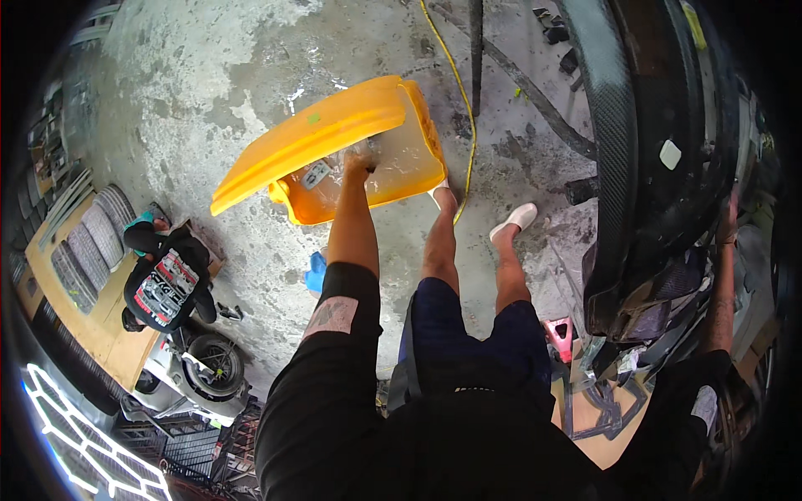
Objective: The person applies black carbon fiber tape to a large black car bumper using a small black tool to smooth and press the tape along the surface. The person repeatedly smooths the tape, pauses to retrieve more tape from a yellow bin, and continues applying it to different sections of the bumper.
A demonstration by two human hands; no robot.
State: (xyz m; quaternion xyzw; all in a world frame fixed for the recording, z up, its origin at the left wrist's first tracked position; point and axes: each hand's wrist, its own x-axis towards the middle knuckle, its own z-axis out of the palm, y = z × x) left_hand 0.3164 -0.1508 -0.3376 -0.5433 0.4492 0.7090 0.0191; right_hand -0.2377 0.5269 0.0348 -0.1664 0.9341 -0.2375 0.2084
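A large yellow moulded shell (313, 138), open on the near side, is tilted ahead of me over the floor. My left hand (359, 161) reaches to the edge of its upper panel, fingers curled there and partly hidden. Inside the shell, beside that hand, shows a pale label (316, 174). My right arm stretches out to the far right. At its end my right hand (732, 209) is by the outer side of a big black carbon-weave body part (614, 125). Its fingers are too dim and small to make out.
A yellow cable (455, 63) crosses the concrete floor near dark stand legs (535, 96). Blue cloth or a glove (316, 272) lies by my left arm. Another person (171, 280) crouches at left beside a motorcycle wheel (215, 365). A pink part (560, 336) sits near my right leg.
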